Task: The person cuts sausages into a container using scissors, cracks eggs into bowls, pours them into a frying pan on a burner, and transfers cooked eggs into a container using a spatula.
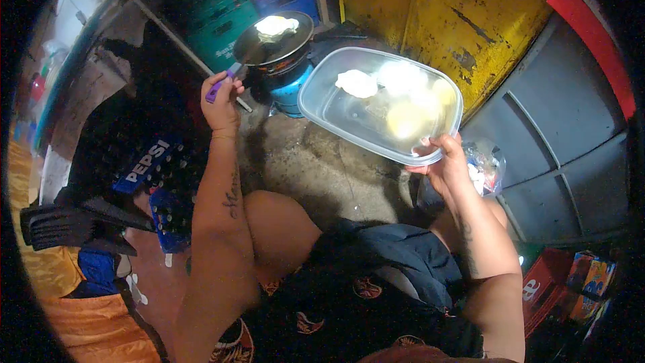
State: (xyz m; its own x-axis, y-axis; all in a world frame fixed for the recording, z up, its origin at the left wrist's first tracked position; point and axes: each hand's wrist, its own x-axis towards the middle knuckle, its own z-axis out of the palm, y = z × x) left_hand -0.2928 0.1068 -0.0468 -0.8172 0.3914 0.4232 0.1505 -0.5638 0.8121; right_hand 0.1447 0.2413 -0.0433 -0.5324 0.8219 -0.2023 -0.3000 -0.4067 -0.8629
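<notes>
My left hand (pixel 222 102) is closed around the purple handle of a small tool (pixel 213 91) with a short greyish end; its exact kind is unclear. Just beyond it, a round dark pan (pixel 259 52) rests on a small stove with a blue body (pixel 293 91). A whitish, lumpy piece of food (pixel 276 27) lies in the pan. In my right hand (pixel 446 165) is the near right corner of a clear plastic container (pixel 342 124), tilted toward me. Inside it are a white piece (pixel 357 83) and pale yellowish pieces (pixel 408 119), partly washed out by glare.
Green (pixel 218 30), red and blue crates stand behind the stove. A yellow metal panel (pixel 457 20) and a grey door (pixel 537 121) close in the right side. At left are a blue Pepsi crate (pixel 144 168) and black slotted plastic (pixel 60 226). A plastic bag (pixel 485 165) sits right.
</notes>
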